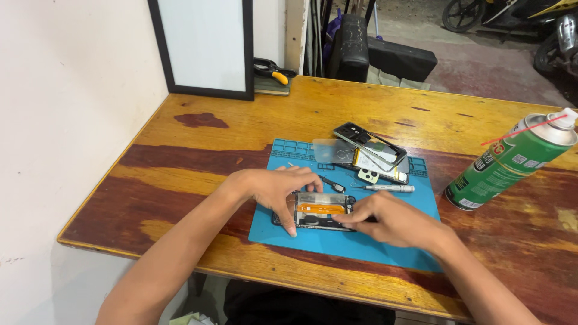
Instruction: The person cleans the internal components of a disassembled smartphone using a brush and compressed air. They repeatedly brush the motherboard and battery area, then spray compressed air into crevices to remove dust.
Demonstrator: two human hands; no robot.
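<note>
Opened phone [318, 211] on blue mat [361, 241], left hand [278, 189] fingers clasping its end, right hand [385, 219] fingers pinching its edge

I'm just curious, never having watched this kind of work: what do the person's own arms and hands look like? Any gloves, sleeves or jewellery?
Both arms are bare from the bottom of the picture to the fingertips: no sleeves show. The left hand and right hand wear no gloves, and no rings, watch or wristbands are visible. The fingernails look short and unpainted.

Soft, even daylight fills the scene, bright on the white wall [66, 90]. The varnished tabletop [373, 114] shows mild sheen. Shadows beneath the forearms are faint. Focus is sharp throughout; edges bend slightly.
</note>
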